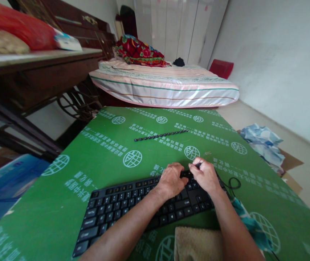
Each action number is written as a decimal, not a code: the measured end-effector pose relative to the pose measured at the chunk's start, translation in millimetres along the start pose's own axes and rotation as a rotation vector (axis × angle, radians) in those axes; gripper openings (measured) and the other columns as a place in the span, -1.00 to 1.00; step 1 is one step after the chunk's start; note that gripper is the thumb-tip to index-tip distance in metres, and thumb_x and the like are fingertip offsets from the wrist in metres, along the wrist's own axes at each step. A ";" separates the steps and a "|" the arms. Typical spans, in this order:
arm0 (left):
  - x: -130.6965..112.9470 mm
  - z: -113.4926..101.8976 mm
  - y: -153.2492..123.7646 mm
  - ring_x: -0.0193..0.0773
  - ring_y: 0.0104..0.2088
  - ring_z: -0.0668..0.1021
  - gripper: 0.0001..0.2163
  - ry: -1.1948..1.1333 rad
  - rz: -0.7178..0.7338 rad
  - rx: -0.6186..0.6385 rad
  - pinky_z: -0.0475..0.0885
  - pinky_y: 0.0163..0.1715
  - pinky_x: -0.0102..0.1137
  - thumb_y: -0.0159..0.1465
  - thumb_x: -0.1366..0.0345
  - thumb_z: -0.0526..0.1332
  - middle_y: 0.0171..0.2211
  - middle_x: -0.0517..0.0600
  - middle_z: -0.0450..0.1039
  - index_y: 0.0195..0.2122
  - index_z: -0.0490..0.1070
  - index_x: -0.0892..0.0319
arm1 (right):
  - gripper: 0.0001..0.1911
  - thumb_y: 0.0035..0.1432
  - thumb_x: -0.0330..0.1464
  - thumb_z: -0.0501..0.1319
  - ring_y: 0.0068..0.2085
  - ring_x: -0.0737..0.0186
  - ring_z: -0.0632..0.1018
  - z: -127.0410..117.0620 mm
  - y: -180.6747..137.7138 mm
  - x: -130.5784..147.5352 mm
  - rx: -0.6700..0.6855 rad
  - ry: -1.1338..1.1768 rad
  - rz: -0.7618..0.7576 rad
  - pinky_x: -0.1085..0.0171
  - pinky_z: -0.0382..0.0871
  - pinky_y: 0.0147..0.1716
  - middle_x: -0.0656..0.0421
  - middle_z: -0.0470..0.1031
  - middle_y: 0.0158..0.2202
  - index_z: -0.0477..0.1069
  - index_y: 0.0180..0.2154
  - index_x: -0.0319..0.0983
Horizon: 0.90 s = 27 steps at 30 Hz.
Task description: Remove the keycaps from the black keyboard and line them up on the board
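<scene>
Black keyboard across green table, left hand palm-down on its right-hand keys, fingers curled, grip impossible to tell, right hand just beside, thumb and forefinger pinching small dark piece over the keyboard's far edge

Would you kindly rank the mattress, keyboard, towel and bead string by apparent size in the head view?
1. Keyboard and mattress: alike in spread; the mattress lies farther off, so unranked.
2. Towel, cut by the frame edge.
3. Bead string: longer than the towel, but very thin.
</scene>
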<state>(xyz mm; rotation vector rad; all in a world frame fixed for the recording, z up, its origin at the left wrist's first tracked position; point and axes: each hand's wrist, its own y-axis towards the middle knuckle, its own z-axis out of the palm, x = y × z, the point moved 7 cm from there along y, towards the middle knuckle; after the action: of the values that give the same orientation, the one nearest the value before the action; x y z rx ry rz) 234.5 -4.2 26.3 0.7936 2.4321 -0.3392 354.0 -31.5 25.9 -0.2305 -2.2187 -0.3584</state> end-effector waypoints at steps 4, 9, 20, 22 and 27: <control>-4.0 1.2 2.6 -0.18 -0.21 0.48 -0.85 0.027 0.011 0.007 0.38 -0.19 -0.39 0.05 0.35 0.21 -0.30 0.00 0.46 -0.33 0.46 0.17 | -0.73 0.04 -0.24 0.08 -0.68 0.37 0.27 -1.5 -0.3 -0.3 -0.017 -0.017 -0.006 0.40 0.10 -0.64 0.31 0.20 -0.76 0.19 -0.63 -0.19; -11.7 8.4 10.5 -0.15 -0.25 0.49 -0.86 0.079 0.004 -0.013 0.39 -0.24 -0.35 0.06 0.33 0.19 -0.35 0.02 0.47 -0.35 0.46 0.18 | -0.75 0.03 -0.28 0.08 -0.66 0.37 0.28 -4.2 -0.8 1.5 -0.053 -0.042 -0.035 0.40 0.10 -0.63 0.32 0.20 -0.73 0.18 -0.63 -0.20; -11.4 14.0 6.5 -0.20 -0.30 0.48 -0.87 0.102 0.057 -0.117 0.34 -0.28 -0.37 0.19 0.31 0.11 -0.41 -0.01 0.48 -0.42 0.44 0.16 | -0.72 0.05 -0.27 0.08 -0.66 0.38 0.23 -5.2 -4.2 6.0 -0.102 -0.066 -0.060 0.39 0.07 -0.62 0.33 0.13 -0.73 0.13 -0.63 -0.19; -11.9 13.6 6.1 -0.20 -0.31 0.48 -0.86 0.094 0.067 -0.125 0.34 -0.29 -0.37 0.20 0.32 0.10 -0.42 0.00 0.48 -0.43 0.43 0.16 | -0.72 0.05 -0.27 0.08 -0.67 0.38 0.22 -6.0 -4.5 7.6 -0.108 -0.055 -0.061 0.39 0.07 -0.63 0.33 0.12 -0.73 0.13 -0.63 -0.19; -13.9 12.2 4.0 -0.19 -0.30 0.46 -0.85 0.072 0.101 -0.158 0.33 -0.27 -0.37 0.23 0.35 0.06 -0.40 0.02 0.48 -0.42 0.40 0.17 | -0.71 0.05 -0.26 0.09 -0.65 0.37 0.24 -6.2 -3.9 8.2 -0.086 0.002 -0.026 0.39 0.10 -0.62 0.31 0.17 -0.73 0.16 -0.64 -0.19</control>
<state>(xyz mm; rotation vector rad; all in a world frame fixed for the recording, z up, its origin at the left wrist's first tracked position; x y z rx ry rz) 251.4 -12.3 24.1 0.8681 2.4384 -0.0802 352.4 -36.9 35.3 -0.2474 -2.2088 -0.4685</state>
